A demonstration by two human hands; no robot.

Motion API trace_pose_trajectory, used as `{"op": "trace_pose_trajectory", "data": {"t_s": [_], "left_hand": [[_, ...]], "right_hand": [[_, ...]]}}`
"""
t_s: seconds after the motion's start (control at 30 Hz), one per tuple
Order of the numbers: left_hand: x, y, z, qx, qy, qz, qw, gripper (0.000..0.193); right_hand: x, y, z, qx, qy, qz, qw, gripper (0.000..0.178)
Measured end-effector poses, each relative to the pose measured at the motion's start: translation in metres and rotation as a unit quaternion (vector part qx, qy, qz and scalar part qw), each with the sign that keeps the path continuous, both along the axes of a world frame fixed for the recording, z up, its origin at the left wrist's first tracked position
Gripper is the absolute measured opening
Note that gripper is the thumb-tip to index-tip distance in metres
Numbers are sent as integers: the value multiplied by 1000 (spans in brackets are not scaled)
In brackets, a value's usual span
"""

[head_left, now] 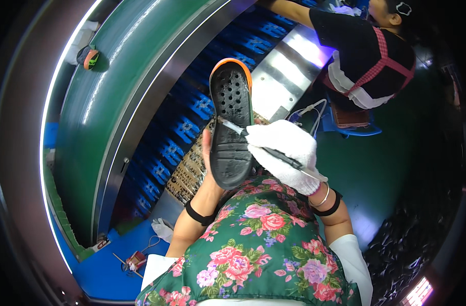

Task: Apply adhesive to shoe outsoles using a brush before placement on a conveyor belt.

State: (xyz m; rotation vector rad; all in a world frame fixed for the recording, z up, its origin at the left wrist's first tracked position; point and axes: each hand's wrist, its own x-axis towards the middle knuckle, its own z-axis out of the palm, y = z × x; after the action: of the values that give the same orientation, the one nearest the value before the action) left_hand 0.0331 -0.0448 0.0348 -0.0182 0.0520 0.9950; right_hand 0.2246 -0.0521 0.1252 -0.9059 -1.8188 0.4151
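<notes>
A black shoe sole (232, 168) with an orange rim around its far end stands lengthwise before me, its inner face toward me. Round holes dot its far half, and grooves cross the near half. Bare and mostly hidden behind the sole, my left hand (208, 176) grips it, with the thumb along the left edge. A white knit glove covers my right hand (286, 153), which is closed around a slim brush (234, 126). The brush tip points left and appears to touch the sole's middle, just below the holes.
A green conveyor belt (136, 46) curves along the left, carrying an orange and black shoe piece (88, 57). Blue fittings (166, 153) line the space beside it. A co-worker (363, 56) sits at the upper right. At lower left, a blue table (98, 273) holds a small red container (136, 260).
</notes>
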Motion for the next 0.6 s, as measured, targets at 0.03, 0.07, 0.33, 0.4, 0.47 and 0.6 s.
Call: {"op": "trace_pose_trajectory", "data": {"t_s": [0.03, 0.07, 0.33, 0.4, 0.47, 0.6], "left_hand": [[2, -3, 5, -38, -2, -6, 999, 94], [6, -5, 7, -32, -32, -15, 999, 90], [5, -13, 2, -82, -53, -29, 995, 82], [8, -17, 1, -112, 36, -21, 993, 84], [12, -23, 2, -122, 38, -21, 992, 85], [14, -31, 6, -84, 211, -8, 974, 88]], "right_hand": [[-1, 0, 2, 1, -4, -6, 1000, 22], [-2, -2, 4, 8, 3, -4, 1000, 22], [-2, 3, 20, 9, -10, 2, 1000, 23], [0, 7, 23, 32, -36, 29, 998, 34], [0, 10, 25, 43, -55, 26, 997, 35], [-10, 7, 23, 14, -65, 20, 998, 33]]}}
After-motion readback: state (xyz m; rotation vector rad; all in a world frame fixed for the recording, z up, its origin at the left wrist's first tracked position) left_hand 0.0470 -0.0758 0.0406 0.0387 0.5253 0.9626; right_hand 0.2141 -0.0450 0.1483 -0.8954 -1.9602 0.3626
